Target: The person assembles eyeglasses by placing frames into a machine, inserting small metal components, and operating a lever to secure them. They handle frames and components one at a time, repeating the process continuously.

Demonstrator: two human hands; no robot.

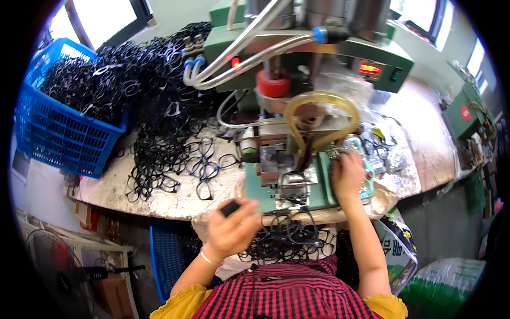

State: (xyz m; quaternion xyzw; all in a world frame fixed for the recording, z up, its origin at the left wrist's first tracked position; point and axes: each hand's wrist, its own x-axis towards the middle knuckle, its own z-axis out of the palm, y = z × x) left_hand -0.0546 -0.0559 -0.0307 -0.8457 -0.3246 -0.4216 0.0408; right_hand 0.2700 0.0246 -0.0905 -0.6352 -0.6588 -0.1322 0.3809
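Note:
My left hand (pixel 231 227) is closed on a black eyeglass frame (pixel 230 208), held just in front of the bench edge, above a heap of black frames in my lap (pixel 289 240). My right hand (pixel 348 174) rests on the right side of a green machine base (pixel 319 186), fingers bent over small shiny parts (pixel 340 149); whether it grips anything is hidden. Between my hands sits the machine's metal clamp (pixel 291 183) with one black frame on it. An amber tube (pixel 319 114) loops above it.
A large pile of black frames (pixel 164 101) covers the bench's left half, spilling from a blue plastic basket (pixel 58 133). The green machine head (pixel 308 48) with hoses stands behind. A second blue basket (pixel 170 255) and a fan (pixel 58 271) are below left. Bags (pixel 446 282) lie at lower right.

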